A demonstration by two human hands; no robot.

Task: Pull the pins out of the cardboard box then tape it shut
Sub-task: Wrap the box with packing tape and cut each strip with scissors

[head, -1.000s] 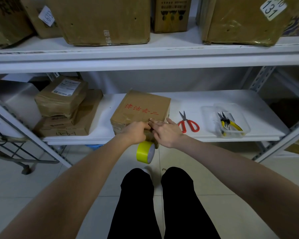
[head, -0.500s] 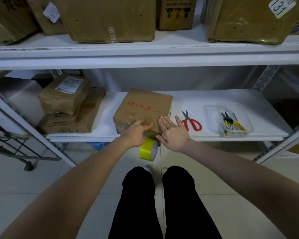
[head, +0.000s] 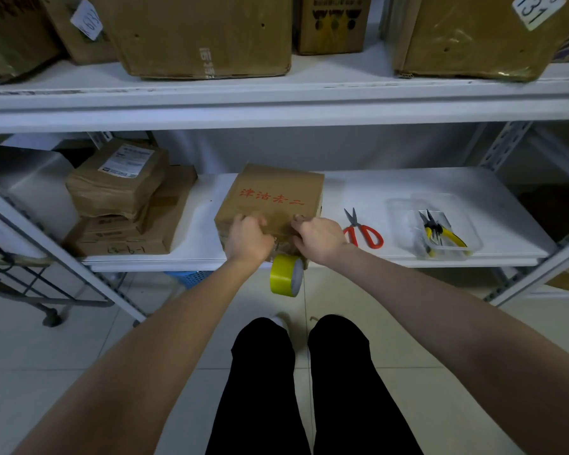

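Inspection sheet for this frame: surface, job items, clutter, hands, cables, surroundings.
Surface: white shelf, lower level of a rack.
Job's things: cardboard box with red lettering at the front edge; yellow tape roll hanging below that edge between the hands; pins not visible.
Clutter: red-handled scissors; clear tray holding yellow-handled pliers; stacked parcels at left.
Hands: left hand and right hand on the box's near top edge, fingers bent; grip unclear.
Cables: nothing seen.
Surroundings: boxes on the upper shelf; tiled floor; wheeled cart at left.
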